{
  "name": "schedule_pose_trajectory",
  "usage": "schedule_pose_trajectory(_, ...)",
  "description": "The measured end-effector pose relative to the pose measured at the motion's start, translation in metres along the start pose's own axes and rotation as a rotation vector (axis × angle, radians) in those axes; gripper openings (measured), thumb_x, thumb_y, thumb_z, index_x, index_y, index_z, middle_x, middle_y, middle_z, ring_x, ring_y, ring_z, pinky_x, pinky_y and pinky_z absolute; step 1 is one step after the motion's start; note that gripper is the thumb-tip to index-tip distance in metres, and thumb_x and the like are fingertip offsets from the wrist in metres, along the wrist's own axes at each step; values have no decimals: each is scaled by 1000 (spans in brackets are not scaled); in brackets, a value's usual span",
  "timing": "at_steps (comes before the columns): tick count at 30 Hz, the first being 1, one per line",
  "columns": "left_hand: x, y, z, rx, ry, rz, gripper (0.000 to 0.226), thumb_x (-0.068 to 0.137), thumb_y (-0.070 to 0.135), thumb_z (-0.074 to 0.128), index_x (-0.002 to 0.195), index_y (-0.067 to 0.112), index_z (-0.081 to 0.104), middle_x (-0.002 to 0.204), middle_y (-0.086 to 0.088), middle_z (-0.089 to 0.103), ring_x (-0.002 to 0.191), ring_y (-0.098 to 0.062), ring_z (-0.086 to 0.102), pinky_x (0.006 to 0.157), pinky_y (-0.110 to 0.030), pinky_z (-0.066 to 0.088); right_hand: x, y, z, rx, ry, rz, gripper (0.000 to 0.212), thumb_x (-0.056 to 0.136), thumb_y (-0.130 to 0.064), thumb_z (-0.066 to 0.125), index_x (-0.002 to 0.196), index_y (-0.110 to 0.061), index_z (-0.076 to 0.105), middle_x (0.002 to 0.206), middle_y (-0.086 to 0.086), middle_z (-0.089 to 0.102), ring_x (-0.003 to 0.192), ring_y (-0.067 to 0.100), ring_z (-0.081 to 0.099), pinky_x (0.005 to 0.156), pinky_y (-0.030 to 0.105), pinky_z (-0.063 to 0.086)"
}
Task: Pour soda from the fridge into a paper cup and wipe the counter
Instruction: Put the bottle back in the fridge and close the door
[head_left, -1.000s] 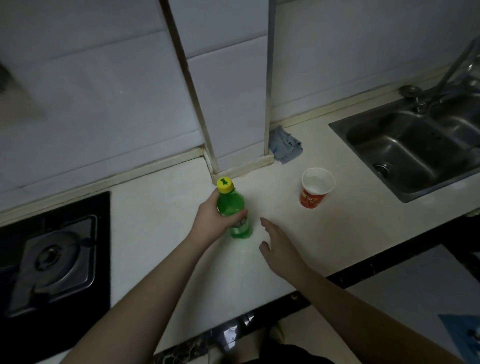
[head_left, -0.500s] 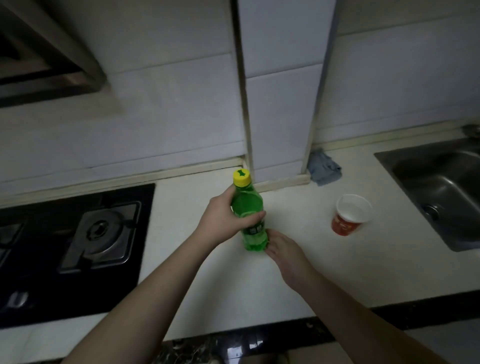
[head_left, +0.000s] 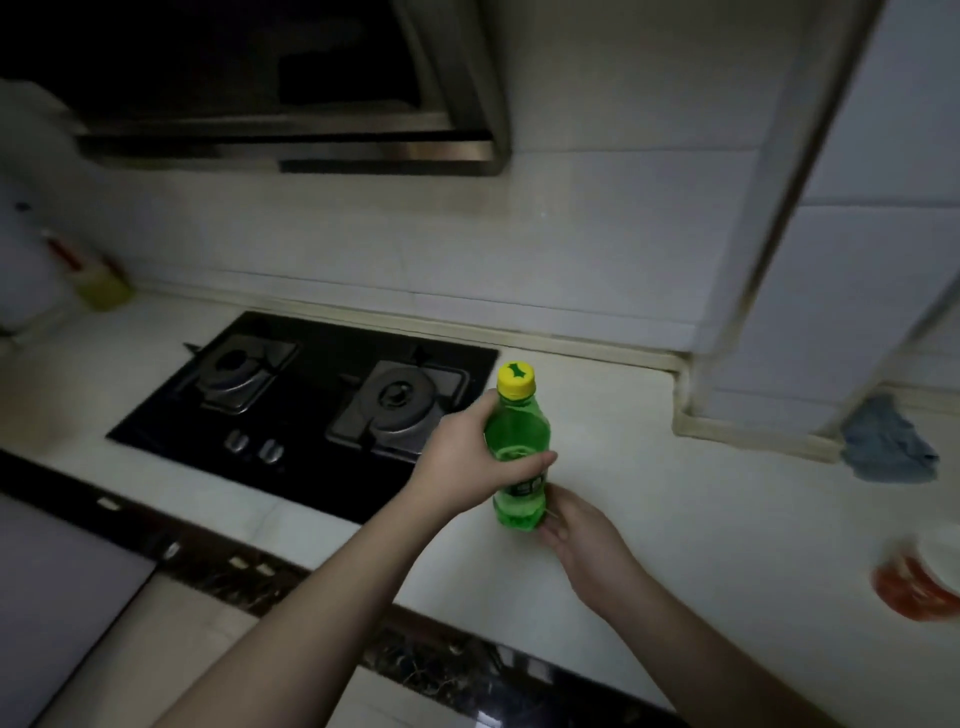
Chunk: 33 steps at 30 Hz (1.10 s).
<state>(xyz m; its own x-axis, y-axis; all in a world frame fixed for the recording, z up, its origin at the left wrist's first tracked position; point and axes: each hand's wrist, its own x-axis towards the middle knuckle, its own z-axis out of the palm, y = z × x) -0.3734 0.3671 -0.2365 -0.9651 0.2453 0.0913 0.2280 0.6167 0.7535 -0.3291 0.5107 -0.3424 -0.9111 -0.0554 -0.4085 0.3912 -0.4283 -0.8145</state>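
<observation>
At the far left a blurred yellow container (head_left: 106, 286) is standing by the wall, and right of it the black gas stove (head_left: 306, 410) is now filling the left half of the view, the camera having swung leftward since half a second ago. Just right of the stove, the left hand (head_left: 467, 457) is wrapping its fingers round the middle of the green soda bottle (head_left: 519, 457), keeping it upright on the counter (head_left: 701, 519), its yellow cap (head_left: 516, 380) still on. The right hand (head_left: 576, 530), which was apart a second ago, is now cupping the bottle's base, fingers curled against it. Farther right a blue cloth (head_left: 888, 441) is lying by the tiled column, and the paper cup (head_left: 919, 582) is sliding out at the near right edge, blurred. Uncapping probably comes next; pouring has not begun.
</observation>
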Motion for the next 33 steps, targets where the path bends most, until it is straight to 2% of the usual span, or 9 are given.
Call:
schedule_pose_trajectory(3,-23,-21,-40,26,103,-30,65,56,68,72,110,33,60,100,16,70,97,-2,64,83,-33,54,4,11,50,-16,-79,19,26,97,-19,47,111,-10,67,109,6,72,105,16,66,82,25,50)
schedule_pose_trajectory(8,-71,-62,-113,60,200,-100,71,56,73,71,117,39,57,105,16,69,101,-5,64,85,-35,55,-9,40,137,-35,-206,40,25,97,-17,48,109,-6,67,108,7,72,106,17,65,92,30,47)
schedule_pose_trajectory(12,-114,-94,-176,99,303,-152,69,57,76,68,115,41,56,102,16,69,99,-5,64,83,-36,55,-17,73,210,-102,-328,85,28,97,-17,48,114,-4,66,113,9,70,110,18,63,97,32,46)
schedule_pose_trajectory(17,-170,-128,-245,113,431,-237,73,57,77,66,118,39,54,106,17,66,100,-6,62,85,-37,55,-28,109,296,-124,-371,166,25,96,-15,52,110,-1,66,108,12,71,101,17,68,84,25,53)
schedule_pose_trajectory(21,-210,-153,-291,132,513,-298,74,57,77,66,119,39,52,108,16,65,101,-6,62,86,-37,54,-40,132,355,-159,-459,211,24,95,-16,54,109,-1,67,106,13,72,102,23,67,93,34,50)
schedule_pose_trajectory(27,-257,-184,-343,102,636,-382,71,56,75,69,116,40,54,107,18,66,102,-5,62,87,-38,55,-57,160,427,-201,-529,274,24,96,-17,55,113,-4,65,107,9,72,103,17,67,96,31,49)
schedule_pose_trajectory(33,-278,-218,-384,120,717,-473,69,57,75,71,114,41,54,109,18,67,104,-5,62,87,-38,56,-46,182,488,-259,-603,380,24,95,-18,56,115,-7,63,105,10,73,99,16,68,79,23,53)
